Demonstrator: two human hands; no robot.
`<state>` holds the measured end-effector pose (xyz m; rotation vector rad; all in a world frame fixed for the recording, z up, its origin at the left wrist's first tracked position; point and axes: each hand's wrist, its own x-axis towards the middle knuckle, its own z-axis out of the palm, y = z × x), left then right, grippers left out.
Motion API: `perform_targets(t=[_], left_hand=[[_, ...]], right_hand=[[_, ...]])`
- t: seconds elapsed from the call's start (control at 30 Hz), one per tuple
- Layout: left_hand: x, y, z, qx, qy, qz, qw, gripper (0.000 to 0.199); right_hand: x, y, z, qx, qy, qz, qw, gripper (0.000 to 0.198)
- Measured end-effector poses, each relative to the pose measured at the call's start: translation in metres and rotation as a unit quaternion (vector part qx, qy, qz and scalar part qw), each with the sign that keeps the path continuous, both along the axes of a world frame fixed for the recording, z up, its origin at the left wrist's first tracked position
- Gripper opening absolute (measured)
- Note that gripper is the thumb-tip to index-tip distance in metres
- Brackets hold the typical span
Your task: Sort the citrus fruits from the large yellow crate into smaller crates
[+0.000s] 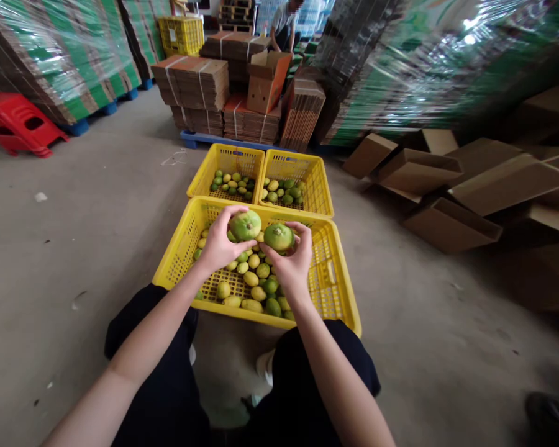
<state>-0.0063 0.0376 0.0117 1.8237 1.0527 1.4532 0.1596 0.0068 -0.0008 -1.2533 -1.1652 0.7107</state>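
Head view: a red stool [18, 123] lies tipped on the floor at far left. The left hand [218, 243] has its grip closed around a pale green fruit [245, 225], held above the near yellow crate [340, 292] of small lemons and limes [254, 282]. Just beside it, the right hand [292, 264] clamps a darker green fruit [279, 236]. Beyond stand two smaller yellow crates [261, 171]. Flattened cardboard boxes [451, 186] lie at right.
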Motion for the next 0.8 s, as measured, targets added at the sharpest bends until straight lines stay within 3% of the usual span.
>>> perform_targets(t=[0.23, 0.8], left_hand=[[0.0001, -0.0008, 0.0011, -0.028, -0.015, -0.007, 0.999, 0.057], [-0.0001, 0.0012, 0.0025, -0.076, -0.04, -0.023, 0.996, 0.058]], right_hand=[[-0.0009, -0.0009, 0.0026, -0.003, 0.075, 0.025, 0.997, 0.057], [-0.0025, -0.0006, 0.0028, -0.025, 0.084, 0.024, 0.996, 0.055]])
